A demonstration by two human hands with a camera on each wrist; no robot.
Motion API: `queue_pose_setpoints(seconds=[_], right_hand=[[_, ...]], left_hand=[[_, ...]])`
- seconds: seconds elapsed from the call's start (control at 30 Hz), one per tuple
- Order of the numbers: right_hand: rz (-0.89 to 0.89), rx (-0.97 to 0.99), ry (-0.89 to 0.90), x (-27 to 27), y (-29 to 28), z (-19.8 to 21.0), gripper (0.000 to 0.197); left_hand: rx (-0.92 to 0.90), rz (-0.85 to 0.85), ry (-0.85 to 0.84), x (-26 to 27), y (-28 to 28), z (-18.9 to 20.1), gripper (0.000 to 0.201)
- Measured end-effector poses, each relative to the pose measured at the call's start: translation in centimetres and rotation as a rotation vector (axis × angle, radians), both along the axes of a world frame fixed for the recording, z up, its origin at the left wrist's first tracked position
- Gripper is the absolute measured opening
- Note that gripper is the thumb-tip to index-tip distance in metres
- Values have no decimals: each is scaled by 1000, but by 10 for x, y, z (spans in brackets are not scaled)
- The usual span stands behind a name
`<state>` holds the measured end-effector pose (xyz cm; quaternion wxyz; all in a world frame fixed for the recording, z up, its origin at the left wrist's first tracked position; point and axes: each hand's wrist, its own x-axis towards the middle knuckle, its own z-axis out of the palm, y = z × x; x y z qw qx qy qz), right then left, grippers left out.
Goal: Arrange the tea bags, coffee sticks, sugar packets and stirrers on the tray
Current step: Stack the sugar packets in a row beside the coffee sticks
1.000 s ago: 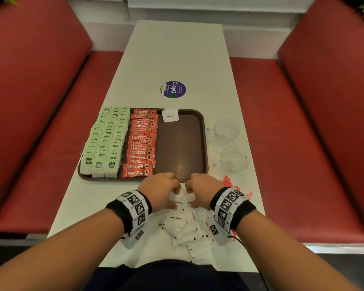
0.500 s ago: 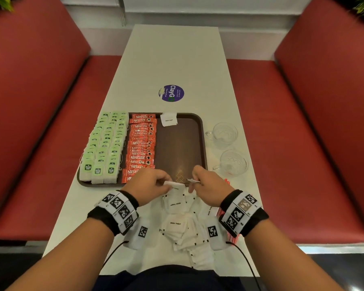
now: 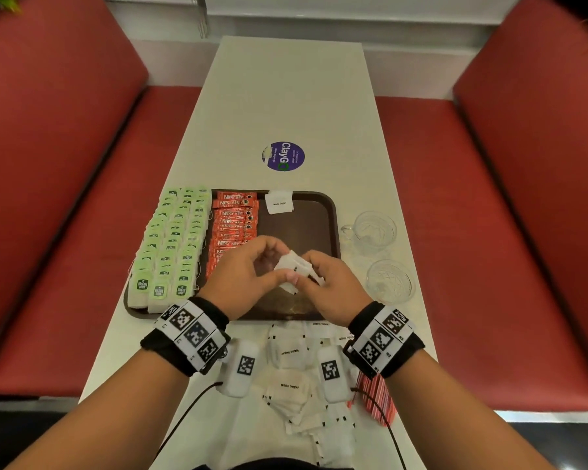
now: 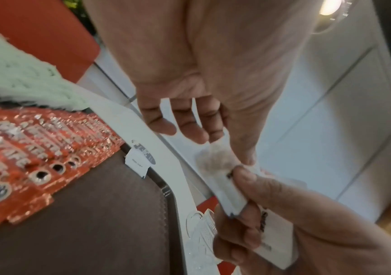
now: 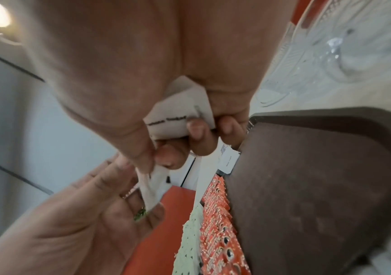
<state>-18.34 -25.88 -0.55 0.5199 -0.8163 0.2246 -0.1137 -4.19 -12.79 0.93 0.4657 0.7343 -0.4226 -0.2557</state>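
Loose white paper sugar packets and red striped stirrers waiting near. Above brown plastic tray, right hand clutching small packet stack, left hand pinching one off. Next: laying it below far lone packet, right of orange coffee sticks.

The tray is dark brown. The tea bags are pale green with dark labels. The coffee sticks are orange-red with white lettering. The sugar packets are white with black print. The stirrers are red-and-white striped. The tabletop is off-white with a round purple sticker. The benches are red.
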Motion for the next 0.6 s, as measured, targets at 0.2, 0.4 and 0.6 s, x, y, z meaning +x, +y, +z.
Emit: queue_pose_setpoints(seconds=[0.2, 0.4, 0.6], right_hand=[[-101, 121, -13, 14, -11, -7, 7], [-191, 359, -2, 19, -27, -3, 15], [-212, 420, -60, 27, -34, 12, 3]], left_hand=[[124, 26, 49, 21, -24, -3, 11], [278, 197, -283, 90, -88, -22, 22], [520, 145, -431, 140, -141, -52, 11]])
